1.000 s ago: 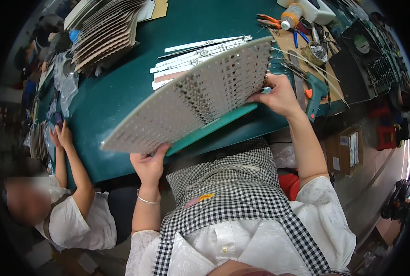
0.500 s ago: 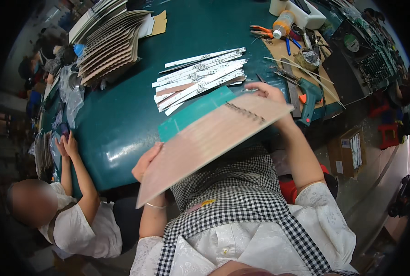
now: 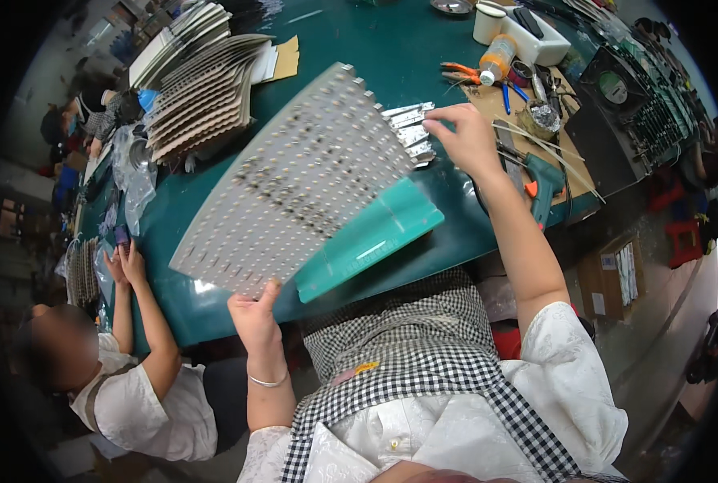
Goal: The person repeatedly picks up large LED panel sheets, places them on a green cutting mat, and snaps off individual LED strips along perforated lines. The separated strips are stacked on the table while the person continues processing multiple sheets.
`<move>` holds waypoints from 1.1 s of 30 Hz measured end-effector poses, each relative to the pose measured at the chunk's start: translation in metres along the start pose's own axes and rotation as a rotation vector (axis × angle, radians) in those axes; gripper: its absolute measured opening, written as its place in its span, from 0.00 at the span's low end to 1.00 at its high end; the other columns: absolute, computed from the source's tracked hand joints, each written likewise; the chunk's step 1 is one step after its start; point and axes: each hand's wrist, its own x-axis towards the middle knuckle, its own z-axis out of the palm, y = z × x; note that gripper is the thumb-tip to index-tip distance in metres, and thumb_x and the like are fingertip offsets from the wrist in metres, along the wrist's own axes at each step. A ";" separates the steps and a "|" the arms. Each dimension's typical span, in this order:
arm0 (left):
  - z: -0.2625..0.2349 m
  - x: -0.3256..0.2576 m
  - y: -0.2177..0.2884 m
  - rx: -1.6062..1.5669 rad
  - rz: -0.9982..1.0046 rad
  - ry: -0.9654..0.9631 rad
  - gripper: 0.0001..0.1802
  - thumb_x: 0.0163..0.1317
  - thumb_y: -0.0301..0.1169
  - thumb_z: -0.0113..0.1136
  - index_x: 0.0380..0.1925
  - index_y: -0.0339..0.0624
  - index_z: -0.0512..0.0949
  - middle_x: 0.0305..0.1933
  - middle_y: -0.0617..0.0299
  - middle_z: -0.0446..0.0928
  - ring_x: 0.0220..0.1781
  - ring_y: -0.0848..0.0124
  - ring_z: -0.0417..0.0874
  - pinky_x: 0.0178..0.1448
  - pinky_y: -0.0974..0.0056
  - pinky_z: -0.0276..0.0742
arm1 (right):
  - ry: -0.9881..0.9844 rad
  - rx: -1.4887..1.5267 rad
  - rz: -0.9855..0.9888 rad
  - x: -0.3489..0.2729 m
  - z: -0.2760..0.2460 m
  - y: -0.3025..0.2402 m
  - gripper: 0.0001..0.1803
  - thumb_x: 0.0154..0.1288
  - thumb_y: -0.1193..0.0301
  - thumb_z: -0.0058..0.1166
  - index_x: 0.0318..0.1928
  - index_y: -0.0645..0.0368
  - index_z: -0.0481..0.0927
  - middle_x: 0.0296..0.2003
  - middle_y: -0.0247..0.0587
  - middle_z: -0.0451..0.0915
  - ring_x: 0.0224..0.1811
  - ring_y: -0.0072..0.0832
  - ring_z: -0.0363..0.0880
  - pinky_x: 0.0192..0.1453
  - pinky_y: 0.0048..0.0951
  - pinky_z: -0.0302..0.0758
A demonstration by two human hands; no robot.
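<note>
Two hands on the LED panel (image 3: 294, 189): flipped since earlier, studded face up again. Left hand (image 3: 254, 315) pinches near edge, right hand (image 3: 465, 138) grips far corner; strips (image 3: 411, 129) on table (image 3: 375, 56) partly hidden.

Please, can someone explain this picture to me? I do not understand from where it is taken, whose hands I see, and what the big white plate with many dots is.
The picture comes from a camera worn on a person's head, looking down, so edges bend. The two arms rising from the bottom belong to that person. The left hand grips the near edge of a large white panel covered in rows of small dots, held tilted above a green table. The right hand is at the panel's far corner, by a pile of narrow white strips. On the table also lie stacked panels, pliers and a glue gun. A second person sits at the left.
</note>
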 end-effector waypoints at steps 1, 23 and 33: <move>0.009 -0.007 0.009 -0.009 -0.024 -0.081 0.16 0.51 0.18 0.68 0.42 0.30 0.78 0.40 0.58 0.81 0.41 0.70 0.82 0.50 0.65 0.76 | -0.089 0.311 0.090 -0.009 -0.010 -0.012 0.12 0.63 0.68 0.60 0.41 0.65 0.84 0.33 0.34 0.83 0.39 0.21 0.79 0.45 0.25 0.74; 0.015 0.001 0.013 0.134 0.114 -0.321 0.13 0.52 0.18 0.66 0.39 0.32 0.80 0.39 0.58 0.83 0.40 0.72 0.82 0.49 0.67 0.77 | -0.504 0.244 0.116 -0.050 -0.022 -0.021 0.16 0.46 0.81 0.67 0.36 0.68 0.77 0.27 0.40 0.83 0.30 0.23 0.81 0.38 0.26 0.76; 0.017 -0.025 -0.016 0.306 0.558 -0.184 0.09 0.56 0.18 0.65 0.38 0.28 0.78 0.39 0.51 0.83 0.40 0.67 0.84 0.48 0.64 0.80 | -0.123 0.337 -0.070 -0.088 -0.002 -0.011 0.11 0.47 0.83 0.65 0.35 0.65 0.82 0.31 0.43 0.86 0.33 0.27 0.86 0.39 0.24 0.80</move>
